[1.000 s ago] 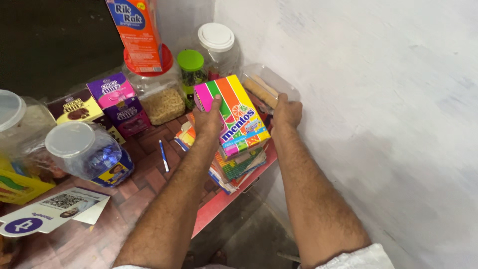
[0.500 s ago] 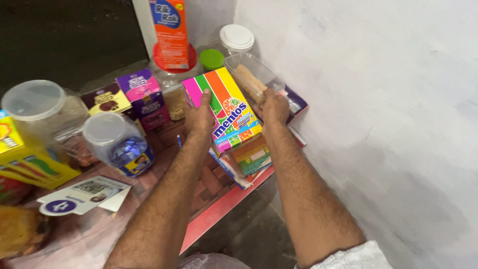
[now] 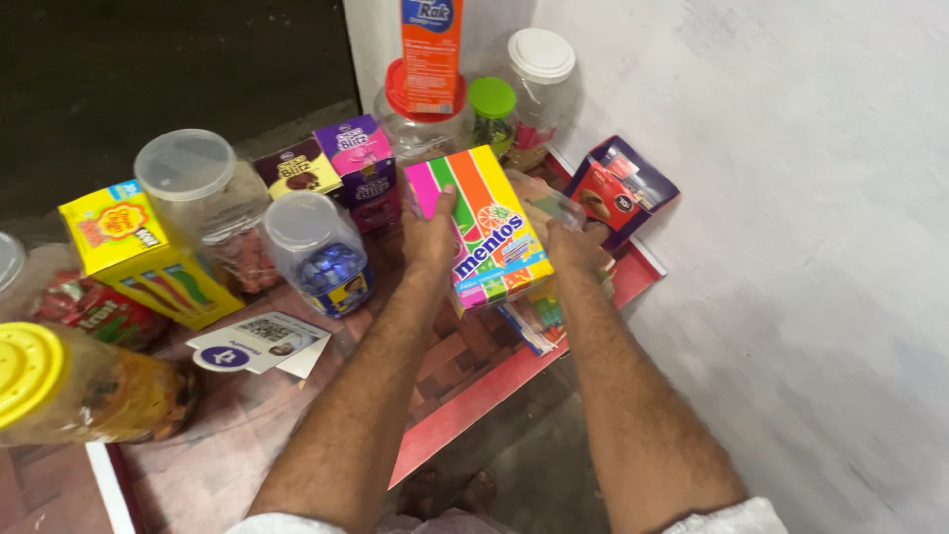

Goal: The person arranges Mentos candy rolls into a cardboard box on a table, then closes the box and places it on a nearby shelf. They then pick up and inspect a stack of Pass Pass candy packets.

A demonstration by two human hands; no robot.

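gripping the striped candy box (image 3: 482, 225) from both sides, left hand (image 3: 431, 235) at 9 o'clock, right hand (image 3: 573, 242) at 3; long axis runs 11 to 5.

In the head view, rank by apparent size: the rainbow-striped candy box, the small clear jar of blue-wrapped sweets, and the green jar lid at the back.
1. Rainbow-striped candy box, held by both hands.
2. Small clear jar of blue-wrapped sweets.
3. Green jar lid, clearly smallest, though it sits farther from the camera.
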